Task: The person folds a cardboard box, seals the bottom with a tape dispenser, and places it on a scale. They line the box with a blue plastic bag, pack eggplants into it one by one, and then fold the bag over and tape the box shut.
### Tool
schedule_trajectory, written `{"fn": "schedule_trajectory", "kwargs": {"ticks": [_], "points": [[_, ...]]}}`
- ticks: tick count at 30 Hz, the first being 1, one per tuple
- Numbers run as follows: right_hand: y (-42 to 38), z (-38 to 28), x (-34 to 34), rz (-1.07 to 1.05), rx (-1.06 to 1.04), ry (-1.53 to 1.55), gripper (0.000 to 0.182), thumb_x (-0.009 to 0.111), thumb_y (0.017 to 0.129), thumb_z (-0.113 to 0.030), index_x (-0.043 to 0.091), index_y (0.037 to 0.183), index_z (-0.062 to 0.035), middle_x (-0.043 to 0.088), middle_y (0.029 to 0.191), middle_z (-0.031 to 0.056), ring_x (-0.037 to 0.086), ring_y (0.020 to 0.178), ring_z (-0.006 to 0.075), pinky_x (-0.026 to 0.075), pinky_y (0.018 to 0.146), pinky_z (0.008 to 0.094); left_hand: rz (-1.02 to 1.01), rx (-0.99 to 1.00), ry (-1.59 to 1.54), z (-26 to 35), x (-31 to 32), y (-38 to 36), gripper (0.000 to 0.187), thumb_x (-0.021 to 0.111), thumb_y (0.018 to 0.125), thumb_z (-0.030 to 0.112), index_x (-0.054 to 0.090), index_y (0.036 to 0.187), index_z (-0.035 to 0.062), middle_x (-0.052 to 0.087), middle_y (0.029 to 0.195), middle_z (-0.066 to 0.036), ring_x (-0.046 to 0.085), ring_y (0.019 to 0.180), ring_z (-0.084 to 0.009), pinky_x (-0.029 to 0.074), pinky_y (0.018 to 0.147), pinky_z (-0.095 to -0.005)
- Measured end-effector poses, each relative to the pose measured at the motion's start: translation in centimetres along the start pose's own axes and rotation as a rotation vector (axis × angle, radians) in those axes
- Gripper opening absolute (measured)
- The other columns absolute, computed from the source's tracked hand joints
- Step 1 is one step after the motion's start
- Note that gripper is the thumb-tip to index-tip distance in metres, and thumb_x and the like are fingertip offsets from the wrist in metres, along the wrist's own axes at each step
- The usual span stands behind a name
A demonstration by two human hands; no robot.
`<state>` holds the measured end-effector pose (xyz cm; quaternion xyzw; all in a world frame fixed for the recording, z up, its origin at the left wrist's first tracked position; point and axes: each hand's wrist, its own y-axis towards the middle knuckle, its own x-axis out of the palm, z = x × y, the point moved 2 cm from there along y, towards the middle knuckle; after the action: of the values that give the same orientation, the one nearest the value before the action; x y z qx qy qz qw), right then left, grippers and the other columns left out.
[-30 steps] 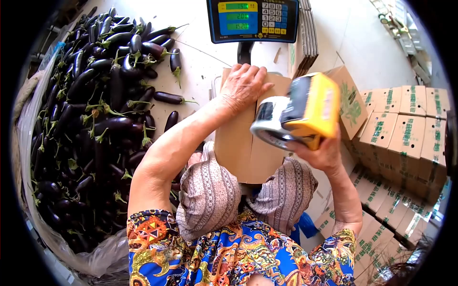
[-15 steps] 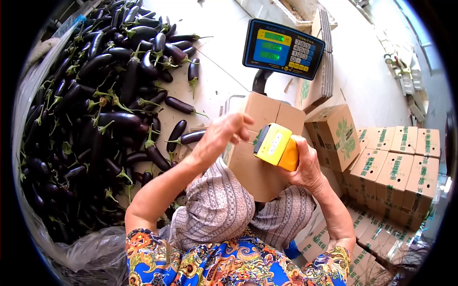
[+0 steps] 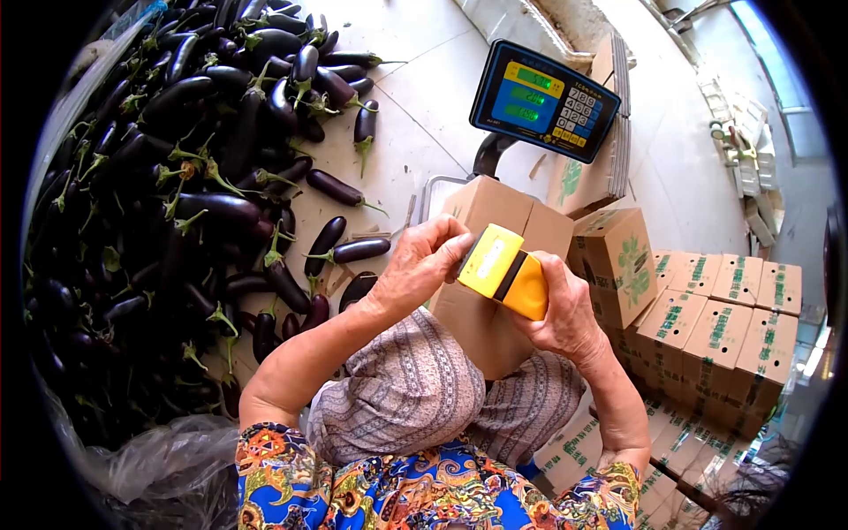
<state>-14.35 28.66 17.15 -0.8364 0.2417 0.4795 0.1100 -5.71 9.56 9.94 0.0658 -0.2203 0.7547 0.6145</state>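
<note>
My right hand is wrapped around the handle end of a yellow block with a black band, which looks like a hand stamp. My left hand is closed, thumb and fingers pinching the block's dark left end. Both hands are above a closed cardboard box standing between my knees. Behind the box rises a scale display with green lit digits, and the edge of the scale platform shows beside the box.
A large heap of eggplants covers the floor on the left, with clear plastic sheeting along its near edge. At right stand a printed carton and several stacked cartons. Flattened cardboard leans behind the display.
My left hand has come down and right, from apart to gripping the stamp's left end. A black band now shows between the stamp's two yellow parts. The display digits differ.
</note>
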Motion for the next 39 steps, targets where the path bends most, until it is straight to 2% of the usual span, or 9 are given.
{"fn": "schedule_trajectory", "kwargs": {"ticks": [3,7,16,23,24,28,31,33,39], "points": [[1.3,-0.9,0.1,-0.053,0.059,-0.059,0.062,0.08,0.072,-0.021,0.048,0.122,-0.0025,0.062,0.1,0.0203,0.067,0.087,0.039,0.057,0.074,0.0434,0.182,0.204,0.354,-1.3,-1.2,0.9,0.023,0.051,0.103,0.019,0.06,0.096,-0.001,0.058,0.079,0.001,0.051,0.074,-0.0043,0.044,0.066,-0.0212],[2.3,-1.6,0.2,-0.17,0.16,-0.131,0.065,0.083,0.074,-0.029,0.048,0.122,-0.0027,0.063,0.103,0.0226,0.067,0.089,0.0418,0.057,0.076,0.0442,0.246,0.265,0.29,-2.2,-2.6,1.3,0.021,0.056,0.099,0.015,0.059,0.088,-0.0028,0.056,0.068,-0.007,0.051,0.063,-0.0116,0.044,0.058,-0.0291],[-1.0,0.2,-2.5,-0.29,0.134,-0.229,0.061,0.082,0.074,-0.031,0.049,0.117,-0.0031,0.062,0.09,0.0189,0.067,0.08,0.0362,0.056,0.068,0.042,0.496,-0.083,0.095,-7.2,-12.6,-0.9,0.02,0.055,0.099,0.019,0.06,0.084,0.0064,0.047,0.065,0.008,0.035,0.053,-0.0007,0.028,0.046,-0.0193],[-1.2,0.8,-3.2,-0.335,0.179,-0.301,0.064,0.082,0.072,-0.033,0.05,0.118,-0.0036,0.062,0.091,0.0181,0.067,0.079,0.0352,0.056,0.067,0.0411,0.57,0.137,0.568,-10.8,-11.3,0.5,0.02,0.052,0.099,0.017,0.055,0.087,0.0006,0.053,0.067,-0.01,0.052,0.061,-0.0205,0.043,0.059,-0.033],[-1.2,0.9,-3.2,-0.333,0.172,-0.305,0.064,0.083,0.072,-0.033,0.05,0.119,-0.0036,0.062,0.091,0.0181,0.067,0.079,0.0351,0.056,0.067,0.0407,0.566,0.163,0.628,-11.3,-11.0,0.8,0.019,0.051,0.099,0.017,0.055,0.089,0.0015,0.057,0.07,-0.017,0.058,0.064,-0.032,0.045,0.061,-0.039],[-1.5,1.1,-2.8,-0.313,0.157,-0.301,0.064,0.083,0.071,-0.032,0.051,0.119,-0.0036,0.062,0.092,0.0179,0.067,0.079,0.0344,0.056,0.066,0.0397,0.518,0.207,0.786,-14.0,-9.4,1.6,0.016,0.048,0.1,0.016,0.055,0.093,0.0039,0.06,0.074,-0.023,0.063,0.073,-0.0425,0.047,0.061,-0.0494],[-1.6,1.4,-2.7,-0.285,0.141,-0.3,0.062,0.082,0.071,-0.03,0.052,0.118,-0.0035,0.063,0.091,0.0174,0.067,0.078,0.0336,0.056,0.066,0.0395,0.37,0.442,1.124,-16.6,-7.8,3.0,0.009,0.048,0.098,0.01,0.051,0.091,0.0043,0.061,0.071,-0.019,0.063,0.066,-0.0401,0.048,0.056,-0.0502],[-1.7,1.5,-2.5,-0.29,0.157,-0.279,0.063,0.082,0.07,-0.029,0.053,0.118,-0.003,0.063,0.094,0.0179,0.068,0.08,0.0339,0.057,0.069,0.0398,0.316,0.246,1.03,-18.2,-6.4,3.9,0.004,0.048,0.095,0.007,0.048,0.094,0.0037,0.062,0.075,-0.021,0.064,0.069,-0.0385,0.05,0.058,-0.0489],[-1.7,1.7,-2.3,-0.239,0.147,-0.212,0.062,0.082,0.066,-0.026,0.055,0.117,-0.0023,0.065,0.093,0.0177,0.068,0.081,0.0335,0.058,0.072,0.0385,0.166,0.336,0.998,-18.5,-5.5,4.6,0.009,0.048,0.095,0.007,0.043,0.1,0.0016,0.06,0.074,-0.025,0.062,0.07,-0.0444,0.049,0.059,-0.0505]]}}
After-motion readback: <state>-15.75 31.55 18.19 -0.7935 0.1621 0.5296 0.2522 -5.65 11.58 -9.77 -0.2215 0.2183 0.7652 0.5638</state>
